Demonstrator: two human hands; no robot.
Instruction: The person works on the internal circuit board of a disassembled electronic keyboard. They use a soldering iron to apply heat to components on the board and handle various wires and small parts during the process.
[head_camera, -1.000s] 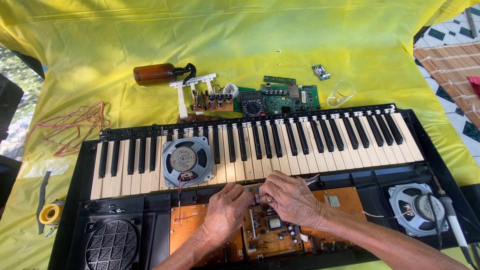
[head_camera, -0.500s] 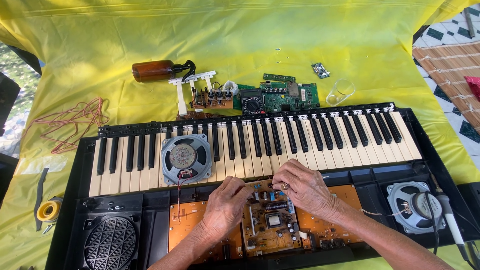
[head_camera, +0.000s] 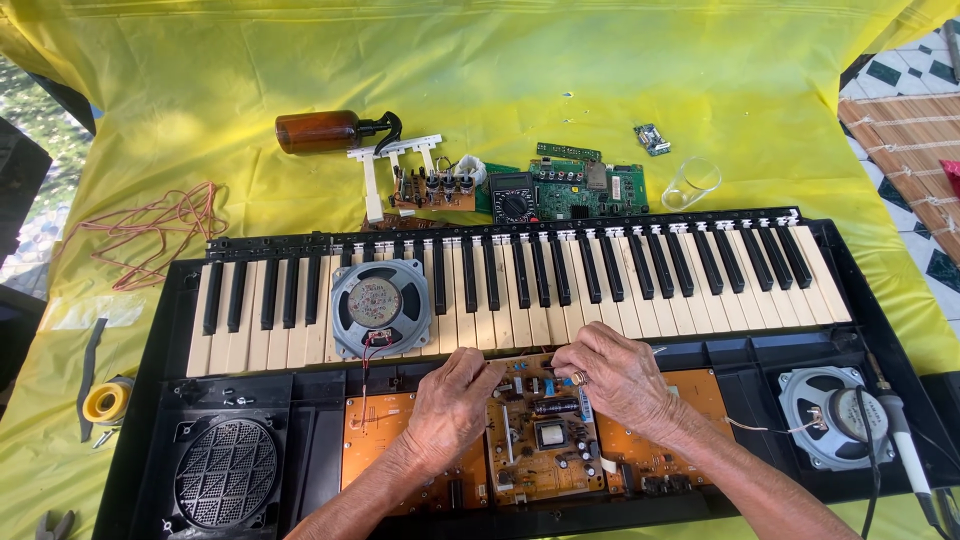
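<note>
Head view: both hands' fingers curl together, left hand (head_camera: 452, 405) and right hand (head_camera: 615, 375) touching the circuit board (head_camera: 540, 440)

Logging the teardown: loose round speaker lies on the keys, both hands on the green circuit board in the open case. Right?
Not quite. The head view shows both hands, left and right, on the orange circuit board; the green circuit board lies beyond the keys. The loose round speaker does lie on the keys.

Single head-worn view, looking steeply down and forward over an opened electronic keyboard (head_camera: 520, 290) lying on a yellow sheet (head_camera: 600, 70). The camera sits close above the near edge, where both forearms enter from the bottom of the frame. The keyboard's length spans almost the whole width; no second view exists.
</note>
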